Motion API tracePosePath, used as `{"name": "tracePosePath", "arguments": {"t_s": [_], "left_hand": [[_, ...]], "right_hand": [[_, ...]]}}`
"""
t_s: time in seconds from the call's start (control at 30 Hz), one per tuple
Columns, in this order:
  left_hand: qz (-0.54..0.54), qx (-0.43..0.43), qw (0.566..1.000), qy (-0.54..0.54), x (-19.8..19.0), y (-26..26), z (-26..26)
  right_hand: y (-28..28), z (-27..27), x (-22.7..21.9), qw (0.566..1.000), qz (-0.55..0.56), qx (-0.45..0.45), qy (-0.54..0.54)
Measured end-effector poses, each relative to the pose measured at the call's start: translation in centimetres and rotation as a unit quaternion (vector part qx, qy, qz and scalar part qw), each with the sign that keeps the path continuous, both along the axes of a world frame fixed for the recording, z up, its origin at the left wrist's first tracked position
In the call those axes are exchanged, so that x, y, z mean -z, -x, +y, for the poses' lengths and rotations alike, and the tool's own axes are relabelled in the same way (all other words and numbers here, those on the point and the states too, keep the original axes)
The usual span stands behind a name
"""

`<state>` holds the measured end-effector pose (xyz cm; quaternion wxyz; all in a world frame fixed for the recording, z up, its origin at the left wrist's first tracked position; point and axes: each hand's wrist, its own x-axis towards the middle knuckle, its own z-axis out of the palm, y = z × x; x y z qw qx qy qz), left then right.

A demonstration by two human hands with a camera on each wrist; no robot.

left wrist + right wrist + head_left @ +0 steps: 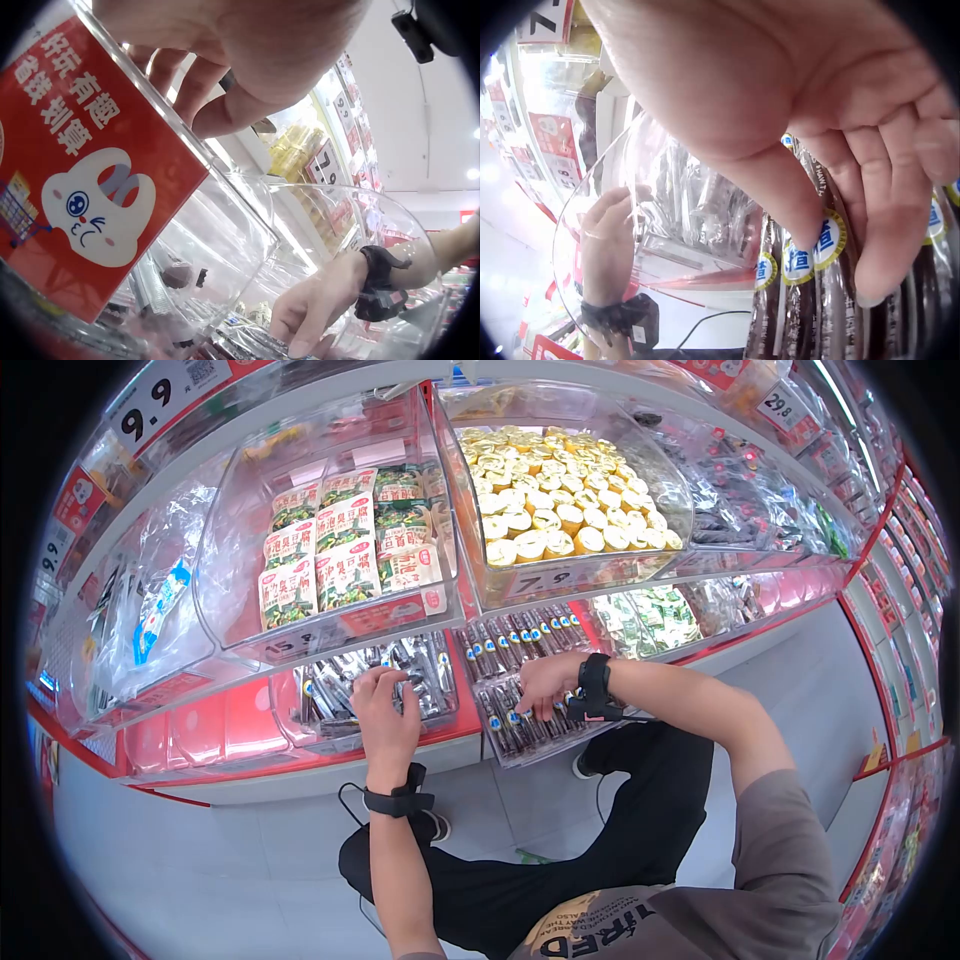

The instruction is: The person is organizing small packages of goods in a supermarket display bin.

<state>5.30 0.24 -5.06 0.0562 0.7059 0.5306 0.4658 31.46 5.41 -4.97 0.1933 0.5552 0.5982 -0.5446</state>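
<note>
My left hand (pixel 388 720) is over the bin of dark packets in clear wrap (pixel 335 685), with a small dark thing between its thumb and fingers. In the left wrist view that hand (pixel 247 52) is behind a clear bin wall, the dark thing partly hidden by the thumb. My right hand (pixel 552 682) reaches down onto rows of dark stick packets (pixel 510 735) with round blue-and-yellow labels. The right wrist view has the right hand's (pixel 802 127) thumb against a labelled packet (pixel 829 277) and its fingers bent beside it, with a gap between the tips.
Above are clear bins of red-and-white printed packets (pixel 345 550), gold-wrapped pieces (pixel 560 500) and dark packets (pixel 740 510). Green-and-white packets (pixel 660 618) lie to the right of the stick packets. A red shelf edge (pixel 430 738) runs in front, over a grey floor (pixel 250 860).
</note>
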Motion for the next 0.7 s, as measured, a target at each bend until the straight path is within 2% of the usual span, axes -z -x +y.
{"name": "tracePosePath", "arguments": {"t_s": [0.1,0.2,0.4,0.5,0.6,0.7], "left_hand": [[0.039,-0.03,0.999,-0.017,0.4,0.3,0.0],[0.077,-0.089,0.993,-0.02,0.3,0.7,0.1],[0.153,-0.225,0.962,0.024,-0.5,1.5,-0.3],[0.161,-0.192,0.967,0.045,0.2,2.5,-0.2],[0.129,-0.154,0.972,0.125,0.2,3.0,0.1],[0.101,-0.161,0.976,0.107,0.5,3.0,0.3]], "right_hand": [[0.2,-0.2,-0.4,0.999,0.024,0.02,0.027],[-0.3,0.2,0.0,0.997,0.052,0.002,0.065],[0.2,0.5,-0.9,0.992,0.02,-0.091,0.088],[0.1,0.2,-0.5,0.992,-0.003,-0.086,0.089],[-0.2,0.3,0.1,0.991,0.037,-0.093,0.087],[-0.4,0.1,-0.1,0.99,0.061,-0.094,0.081]]}}
